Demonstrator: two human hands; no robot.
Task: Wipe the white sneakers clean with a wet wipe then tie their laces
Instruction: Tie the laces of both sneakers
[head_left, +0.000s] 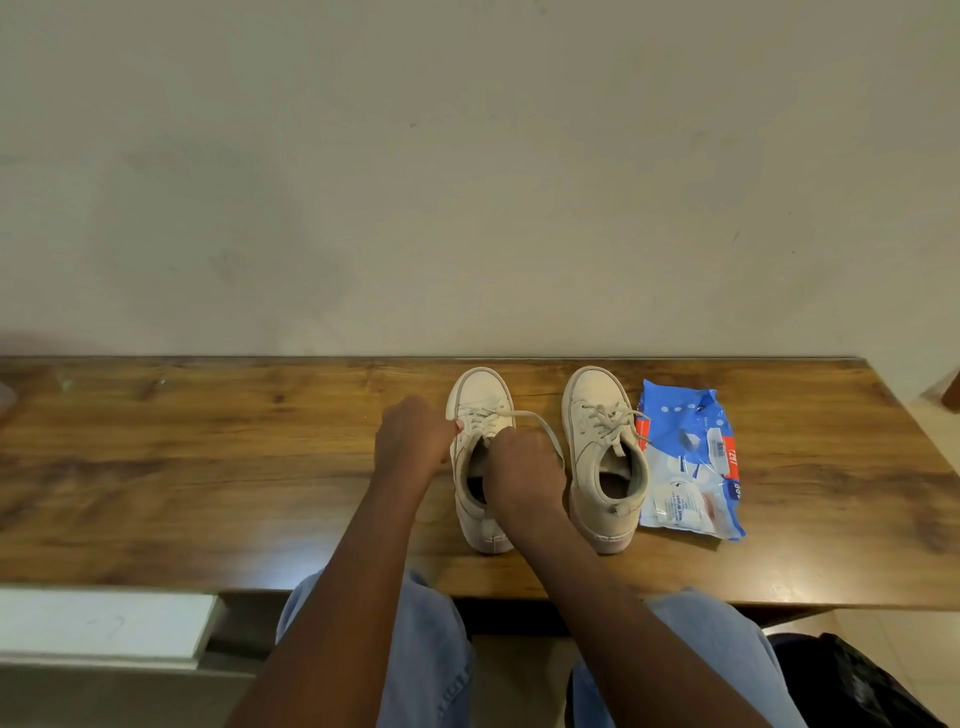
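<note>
Two white sneakers stand side by side on the wooden table (208, 467), toes toward the wall. My left hand (413, 431) is beside the left sneaker (480, 395) and pinches its lace at the eyelets. My right hand (524, 467) hovers over that shoe's opening with its fingers curled around the other lace end (540, 421), which loops out to the right. The right sneaker (605, 467) stands untouched, its laces lying loose across the tongue. A blue wet wipe pack (691, 457) lies flat just right of it.
The table's back edge meets a plain wall. My knees in blue jeans (431, 649) are under the near edge. A white board (104, 623) lies low at the left, a dark bag (857, 686) at the lower right.
</note>
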